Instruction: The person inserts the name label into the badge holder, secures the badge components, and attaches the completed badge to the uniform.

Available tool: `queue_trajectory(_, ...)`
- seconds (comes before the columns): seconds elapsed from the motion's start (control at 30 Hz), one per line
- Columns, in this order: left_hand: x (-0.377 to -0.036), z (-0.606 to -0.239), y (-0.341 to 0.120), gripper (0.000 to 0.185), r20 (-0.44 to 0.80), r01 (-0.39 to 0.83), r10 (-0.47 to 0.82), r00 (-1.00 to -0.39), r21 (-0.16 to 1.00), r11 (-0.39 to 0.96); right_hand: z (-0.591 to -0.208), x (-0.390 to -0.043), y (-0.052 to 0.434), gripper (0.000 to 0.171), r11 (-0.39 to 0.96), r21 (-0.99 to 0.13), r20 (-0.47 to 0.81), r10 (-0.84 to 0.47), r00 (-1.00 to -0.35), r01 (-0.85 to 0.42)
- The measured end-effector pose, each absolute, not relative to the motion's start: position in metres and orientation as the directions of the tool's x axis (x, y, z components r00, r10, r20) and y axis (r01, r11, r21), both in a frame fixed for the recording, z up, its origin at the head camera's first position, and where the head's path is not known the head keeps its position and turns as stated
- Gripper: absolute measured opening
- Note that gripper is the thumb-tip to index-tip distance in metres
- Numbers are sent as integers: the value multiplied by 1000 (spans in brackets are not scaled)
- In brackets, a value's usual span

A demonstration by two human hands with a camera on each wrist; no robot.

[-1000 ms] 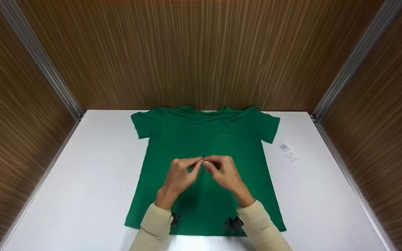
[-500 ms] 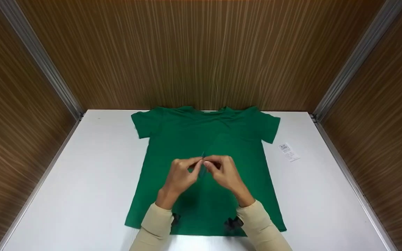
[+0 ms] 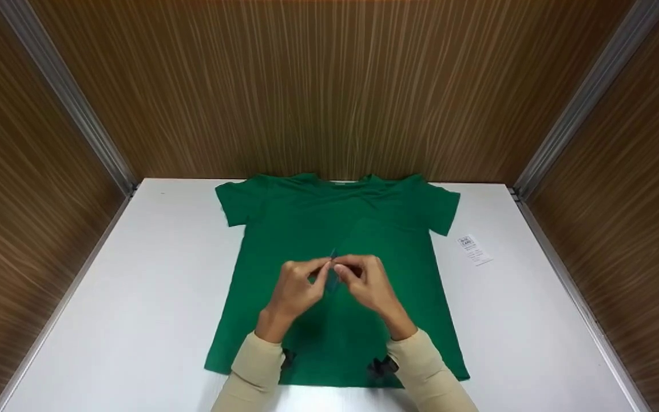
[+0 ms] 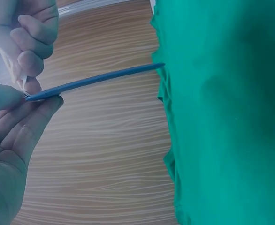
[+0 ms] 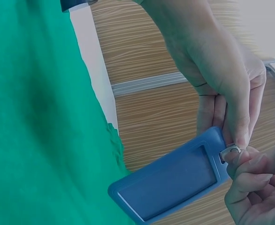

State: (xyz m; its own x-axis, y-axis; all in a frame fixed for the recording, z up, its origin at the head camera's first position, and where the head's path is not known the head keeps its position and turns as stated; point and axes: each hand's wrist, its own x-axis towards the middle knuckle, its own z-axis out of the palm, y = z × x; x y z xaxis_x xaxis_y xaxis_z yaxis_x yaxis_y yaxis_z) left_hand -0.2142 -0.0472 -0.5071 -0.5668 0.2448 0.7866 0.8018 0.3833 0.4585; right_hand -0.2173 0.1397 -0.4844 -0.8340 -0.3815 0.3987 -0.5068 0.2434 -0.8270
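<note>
A blue badge holder (image 5: 168, 180) with a clear window hangs tilted between both hands, over a green T-shirt (image 3: 338, 212) spread flat on the table. My left hand (image 3: 294, 289) pinches its slotted end between thumb and fingers. Curled fingers of my right hand (image 3: 369, 283) pinch the small metal hook (image 5: 229, 151) at the slot. In the left wrist view the badge holder (image 4: 100, 80) appears edge-on as a thin bar. Fingertips of both hands meet at the hook and partly cover it.
A white printed card (image 3: 474, 250) lies on the white table (image 3: 146, 274), right of the shirt. Wood-patterned panels (image 3: 329, 86) enclose the back and both sides, with metal rails (image 3: 72, 97) at the corners.
The badge holder has turned slightly between the fingers, so more of its blue face shows below the fingertips. Both hands stay in nearly the same place.
</note>
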Motion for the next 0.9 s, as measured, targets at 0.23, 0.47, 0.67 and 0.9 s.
queue_trajectory(0.23, -218, -505, -55, 12, 815, 811, 193, -547, 459, 362, -483, -217, 138, 24, 220, -860, 360, -379, -853, -461)
queue_trajectory(0.47, -218, -501, -57, 11, 790, 780, 182, -585, 487, 394, -480, -215, 138, 25, 241, -858, 349, -374, -859, -454)
queue_trajectory(0.67, -218, -500, -55, 10, 764, 753, 176, -620, 517, 408, -480, -215, 139, 24, 235, -853, 365, -369, -855, -465)
queue_trajectory(0.9, -218, -501, -55, 10, 745, 734, 160, -647, 553, 394, -480, -217, 142, 24, 246, -838, 381, -375, -845, -487)
